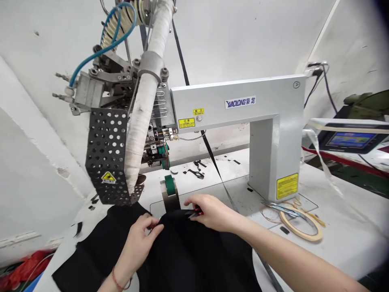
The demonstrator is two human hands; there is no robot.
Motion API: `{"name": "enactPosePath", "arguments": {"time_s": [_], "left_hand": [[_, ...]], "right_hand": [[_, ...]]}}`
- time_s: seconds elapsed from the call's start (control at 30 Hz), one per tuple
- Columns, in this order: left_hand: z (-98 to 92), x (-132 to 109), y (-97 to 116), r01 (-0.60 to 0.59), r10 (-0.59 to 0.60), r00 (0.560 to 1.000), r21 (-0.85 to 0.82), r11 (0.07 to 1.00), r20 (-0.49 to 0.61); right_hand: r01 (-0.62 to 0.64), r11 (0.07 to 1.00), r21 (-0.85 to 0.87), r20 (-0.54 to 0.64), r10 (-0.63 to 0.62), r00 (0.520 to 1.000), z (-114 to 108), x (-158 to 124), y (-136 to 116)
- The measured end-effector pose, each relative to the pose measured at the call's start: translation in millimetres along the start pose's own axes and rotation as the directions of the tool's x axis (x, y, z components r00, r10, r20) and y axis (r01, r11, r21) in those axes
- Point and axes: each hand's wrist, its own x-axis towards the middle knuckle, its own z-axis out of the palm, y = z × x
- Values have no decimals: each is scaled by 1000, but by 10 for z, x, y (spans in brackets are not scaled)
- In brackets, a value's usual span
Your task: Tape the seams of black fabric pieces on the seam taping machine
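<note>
Black fabric (194,255) spreads over the front of the table, its upper edge draped by the machine's lower roller. My left hand (140,239) pinches that edge between thumb and fingers. A short way to the right, my right hand (209,211) is closed around small red-handled scissors (192,214), with the blades pointing left along the fabric edge. Just beyond the fabric stands the lower roller (170,185) with its green band. Most of the scissors' handle is hidden in my fingers.
A grey taping machine (237,97) arches over the table, with a perforated black guard (106,158) and white-wrapped tube (142,113) hanging at left. A tape roll (316,233) and metal scissors (281,209) lie at right. Black scraps (197,173) litter the back. A screen (349,139) stands far right.
</note>
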Motion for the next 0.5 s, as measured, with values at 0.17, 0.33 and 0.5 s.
{"name": "enactPosePath", "arguments": {"time_s": [0.17, 0.33, 0.5], "left_hand": [[53, 187, 145, -20, 25, 999, -180, 983, 29], [154, 335, 198, -7, 9, 1000, -176, 984, 10], [117, 402, 229, 106, -81, 993, -334, 937, 87]], "right_hand": [[67, 997, 35, -441, -45, 896, -82, 474, 88], [180, 978, -110, -621, -209, 756, -85, 1097, 122], [216, 935, -280, -543, -340, 768, -153, 1339, 211]]}}
